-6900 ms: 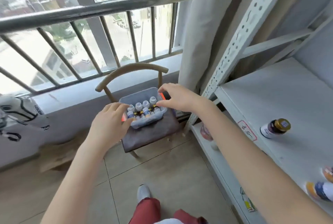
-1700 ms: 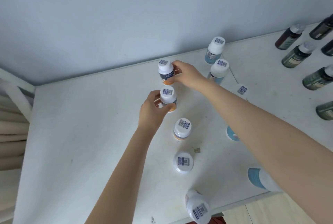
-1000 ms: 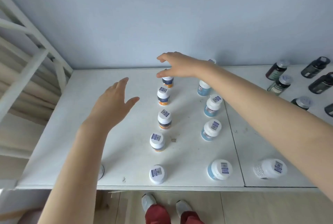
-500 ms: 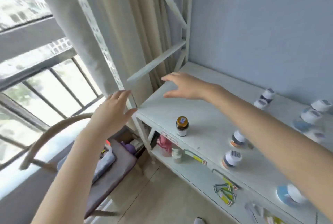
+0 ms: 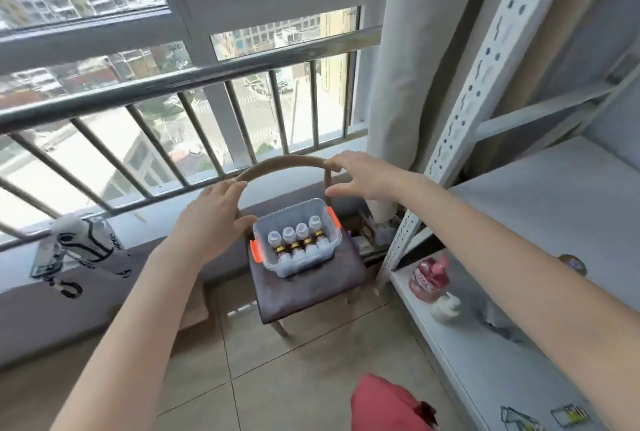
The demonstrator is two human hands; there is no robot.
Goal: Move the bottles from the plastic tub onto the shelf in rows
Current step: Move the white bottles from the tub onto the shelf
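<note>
Chair-seat tub (image 5: pixel 263 235): bottles (image 5: pixel 295 239) upright.

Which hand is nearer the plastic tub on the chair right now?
Left. The left hand, open and empty, hovers just beside the plastic tub's orange-latched left end. The right hand, also open, is above and behind it, near the chair's curved backrest.

Bright daylight pours through the big window (image 5: pixel 180 60) ahead of me, tower blocks outside, a steel railing (image 5: pixel 166 84) barring the lower pane. Below it stands a curved-back wooden chair (image 5: pixel 304 288) with a dark seat on beige floor tiles (image 5: pixel 287 378). A pale curtain (image 5: pixel 415 60) hangs on my right.
</note>
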